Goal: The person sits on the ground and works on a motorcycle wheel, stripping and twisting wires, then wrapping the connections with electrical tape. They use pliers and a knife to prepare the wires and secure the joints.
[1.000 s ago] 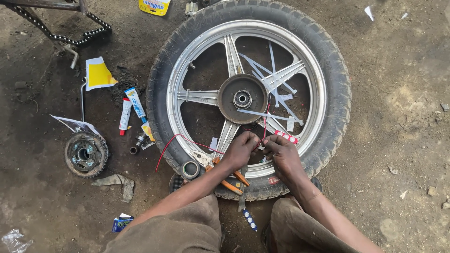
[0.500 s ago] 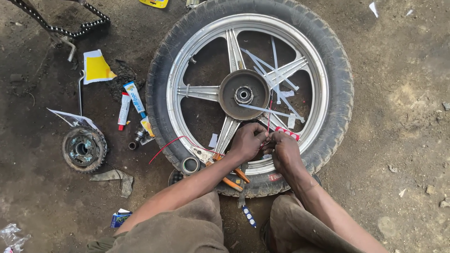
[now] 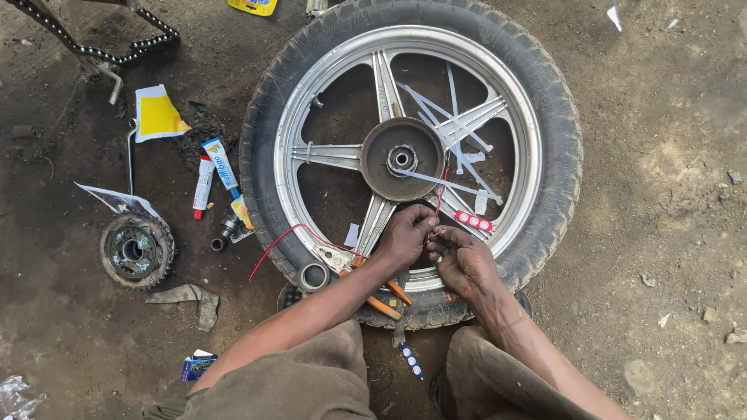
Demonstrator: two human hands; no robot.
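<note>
Dirt floor (image 3: 661,194), wheel (image 3: 412,148) flat — left hand (image 3: 405,236) and right hand (image 3: 461,260) together, pinching red wire (image 3: 440,204) running up toward hub (image 3: 401,159).

Substrate: bare, dark, oil-stained dirt ground (image 3: 661,194). Lying flat on it: black-tyred silver alloy spoked wheel (image 3: 556,148); rusty toothed metal sprocket (image 3: 136,249); two glue tubes, white-red (image 3: 203,187) and white-blue (image 3: 221,162); yellow paper scrap (image 3: 159,114); black drive chain (image 3: 93,50); grey rag (image 3: 191,299).
</note>
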